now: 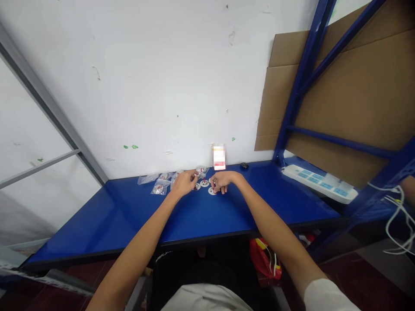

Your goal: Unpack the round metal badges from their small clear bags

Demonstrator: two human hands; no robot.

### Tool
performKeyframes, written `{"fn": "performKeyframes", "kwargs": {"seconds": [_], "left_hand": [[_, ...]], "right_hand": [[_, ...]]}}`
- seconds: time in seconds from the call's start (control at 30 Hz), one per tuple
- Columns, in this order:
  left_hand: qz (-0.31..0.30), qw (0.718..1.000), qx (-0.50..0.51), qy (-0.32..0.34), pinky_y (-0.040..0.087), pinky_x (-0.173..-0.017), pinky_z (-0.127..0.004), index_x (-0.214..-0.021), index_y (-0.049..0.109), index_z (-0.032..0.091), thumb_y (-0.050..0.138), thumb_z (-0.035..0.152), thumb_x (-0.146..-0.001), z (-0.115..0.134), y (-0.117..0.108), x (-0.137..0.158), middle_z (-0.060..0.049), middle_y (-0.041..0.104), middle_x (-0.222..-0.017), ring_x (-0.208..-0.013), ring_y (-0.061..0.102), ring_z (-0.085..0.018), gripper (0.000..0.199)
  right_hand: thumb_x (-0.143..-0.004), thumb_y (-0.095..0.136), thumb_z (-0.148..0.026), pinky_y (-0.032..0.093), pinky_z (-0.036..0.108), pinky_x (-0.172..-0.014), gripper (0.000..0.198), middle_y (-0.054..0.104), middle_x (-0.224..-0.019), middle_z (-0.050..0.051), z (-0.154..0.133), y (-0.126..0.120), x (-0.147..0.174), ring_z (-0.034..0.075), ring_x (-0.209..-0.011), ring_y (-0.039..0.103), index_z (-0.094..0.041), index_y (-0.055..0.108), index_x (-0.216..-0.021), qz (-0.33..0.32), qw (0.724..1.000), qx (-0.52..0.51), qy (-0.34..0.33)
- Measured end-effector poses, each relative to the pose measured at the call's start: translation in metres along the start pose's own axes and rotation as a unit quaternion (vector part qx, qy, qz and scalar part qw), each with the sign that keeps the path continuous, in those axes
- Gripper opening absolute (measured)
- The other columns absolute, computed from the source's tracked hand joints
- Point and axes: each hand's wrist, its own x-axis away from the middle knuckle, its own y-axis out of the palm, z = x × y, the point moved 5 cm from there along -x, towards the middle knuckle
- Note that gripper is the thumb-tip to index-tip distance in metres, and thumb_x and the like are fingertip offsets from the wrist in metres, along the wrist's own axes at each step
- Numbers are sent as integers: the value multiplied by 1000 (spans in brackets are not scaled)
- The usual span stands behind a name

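Note:
My left hand (185,183) is over the blue table, its thumb and fingers closed together beside clear plastic bags; whatever they pinch is too small to make out. My right hand (222,179) points downward, with its bent fingers closed at a round whitish disc (212,191) on the tabletop. Between the two hands lies another round disc (204,183) with a red piece standing at its middle. Part of a further disc (197,187) shows by my left fingers. To the left, a clear bag (159,188) contains a shiny round piece with red on it.
A lit phone (219,157) leans on the white wall behind the blue table (201,216). A small black object (244,165) sits near the wall. At right are a white power strip (320,183), a blue metal frame (293,103) and cardboard (279,90). A red bag (265,261) hangs below.

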Motion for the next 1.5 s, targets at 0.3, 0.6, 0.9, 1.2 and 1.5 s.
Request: {"fn": "performKeyframes", "kwargs": {"seconds": [0.3,0.6,0.9,1.2,1.5], "left_hand": [[32,999,-7,-39,51,-79,-32,-111,78,23,55,30,-97,-23,-13,-5,-6,80,-98,-88,72,-24,28],[29,988,-76,-133,54,-89,-34,-104,80,19,56,31,-95,-93,-33,-5,-12,80,-105,-100,72,-27,29],[3,971,-105,-216,54,-96,-36,-112,80,19,57,36,-90,-135,-68,6,-14,79,-117,-110,71,-31,37],[-24,912,-142,-384,54,-91,-46,-110,83,19,60,49,-86,-194,-95,38,-22,77,-119,-115,70,-42,44],[16,914,-164,-370,50,-103,-48,-128,73,16,66,45,-83,-233,-87,49,-24,72,-129,-126,63,-42,54]], "right_hand": [[-76,82,-33,49,23,-60,18,80,-84,7,-12,-7,2,15,-66,69,-16,76,-78,72,990,94,-80],[-77,71,-23,50,23,-64,8,81,-84,7,-12,-12,3,17,-66,73,-16,74,-79,102,985,94,-101],[-77,69,-25,44,21,-58,12,80,-86,6,-11,-12,4,15,-66,70,-17,69,-86,89,984,93,-119],[-82,72,-31,48,23,-60,14,78,-81,4,-17,-3,-3,13,-60,64,-18,70,-85,104,982,118,-102],[-81,70,-22,47,22,-59,7,78,-81,5,-16,-3,-4,13,-60,65,-17,68,-85,108,982,118,-104]]}}
